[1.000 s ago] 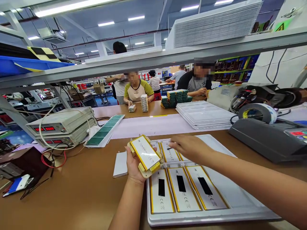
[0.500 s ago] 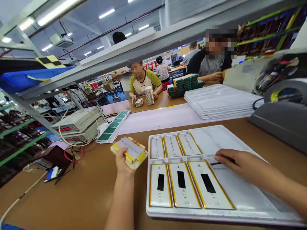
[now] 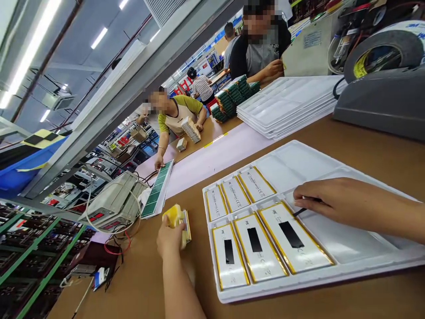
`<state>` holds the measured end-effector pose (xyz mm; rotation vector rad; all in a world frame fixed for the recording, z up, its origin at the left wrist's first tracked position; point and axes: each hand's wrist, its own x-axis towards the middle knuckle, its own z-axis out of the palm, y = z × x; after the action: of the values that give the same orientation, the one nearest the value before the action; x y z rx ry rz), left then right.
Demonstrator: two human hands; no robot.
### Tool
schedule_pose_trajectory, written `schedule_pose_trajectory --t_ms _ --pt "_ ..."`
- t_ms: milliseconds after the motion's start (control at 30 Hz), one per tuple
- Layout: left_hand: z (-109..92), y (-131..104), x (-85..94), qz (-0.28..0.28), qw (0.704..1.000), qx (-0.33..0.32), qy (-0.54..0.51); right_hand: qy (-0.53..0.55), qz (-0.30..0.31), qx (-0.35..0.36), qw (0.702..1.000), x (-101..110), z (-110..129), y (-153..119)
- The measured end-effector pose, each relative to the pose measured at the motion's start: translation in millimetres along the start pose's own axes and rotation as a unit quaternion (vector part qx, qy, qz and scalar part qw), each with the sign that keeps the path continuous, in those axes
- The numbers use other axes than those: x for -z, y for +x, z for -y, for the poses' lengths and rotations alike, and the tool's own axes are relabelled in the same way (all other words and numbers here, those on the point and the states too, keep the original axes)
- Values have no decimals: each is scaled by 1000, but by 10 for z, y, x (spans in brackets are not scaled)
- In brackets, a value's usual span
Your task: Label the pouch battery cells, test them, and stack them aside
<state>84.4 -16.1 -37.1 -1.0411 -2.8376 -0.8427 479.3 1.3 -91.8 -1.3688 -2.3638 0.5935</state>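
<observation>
My left hand (image 3: 170,243) grips a pale yellow block (image 3: 173,215) with a flat pouch battery (image 3: 188,227) against it, now seen nearly edge-on. To the right lies a white plastic tray (image 3: 259,294) with two rows of flat white batteries edged in yellow. Each battery in the near row, such as the rightmost one (image 3: 282,217), bears a black strip (image 3: 291,235); those in the far row (image 3: 256,185) show only print. Over the tray, my right hand (image 3: 341,201) is closed on a thin black tool (image 3: 299,212), whose tip reaches the rightmost near battery's edge. Its kind is hidden.
Stacked white trays (image 3: 288,106) and a grey tape dispenser (image 3: 381,106) stand at the back right. Grey power supplies (image 3: 114,199) and a green-panelled strip (image 3: 156,190) are at the left. Across the bench, a person in a green-sleeved shirt (image 3: 181,108) reaches toward that strip.
The view has tilted. My left hand has turned the block and battery from face-up to edge-on. My right hand stays over the tray with the tool. The person opposite has reached to the green strip.
</observation>
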Motion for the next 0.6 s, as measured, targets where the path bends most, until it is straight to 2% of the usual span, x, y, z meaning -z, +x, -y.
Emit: schedule_pose_trajectory --t_ms 67,333,500,600 --pt "-26 -1 -29 20 999 -3 45 -7 12 -9 1000 9 12 3" --pt "-106 12 -77 65 993 14 102 -22 67 -58 996 45 -16 33" --pt "-101 102 -104 89 990 21 106 -23 21 -106 994 149 -347 67" --pt "-90 146 -115 104 992 -9 76 -35 -18 -131 991 223 -576 96"
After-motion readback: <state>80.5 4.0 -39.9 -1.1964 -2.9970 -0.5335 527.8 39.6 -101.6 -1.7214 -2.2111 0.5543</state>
